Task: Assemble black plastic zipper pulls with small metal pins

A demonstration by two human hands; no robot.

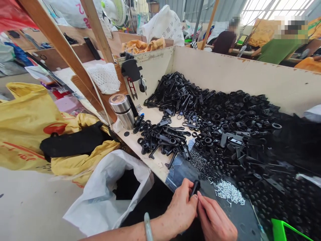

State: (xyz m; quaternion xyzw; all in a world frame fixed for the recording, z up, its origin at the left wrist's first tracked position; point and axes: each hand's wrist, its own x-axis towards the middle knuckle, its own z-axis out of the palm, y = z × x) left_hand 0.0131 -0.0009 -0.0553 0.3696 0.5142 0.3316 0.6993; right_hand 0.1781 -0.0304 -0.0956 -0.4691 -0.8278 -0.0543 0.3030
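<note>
My left hand [181, 209] and my right hand [215, 219] meet at the bottom middle of the view, both pinched round one small black plastic part [195, 188] that sticks up between the fingertips. A pale green bangle [148, 229] circles my left wrist. Just right of the hands lies a little heap of small white pins [229, 193] on a dark sheet. Beyond them a mound of black plastic lever parts [163, 137] and a large spread of black rings and clips [238, 134] cover the workbench [152, 160].
A steel flask [122, 110] stands at the bench's left edge. An open white bag [105, 194] and yellow sacks [27, 124] sit left of the bench. A green plastic piece [283, 231] shows bottom right. Two people sit behind the back board [238, 73].
</note>
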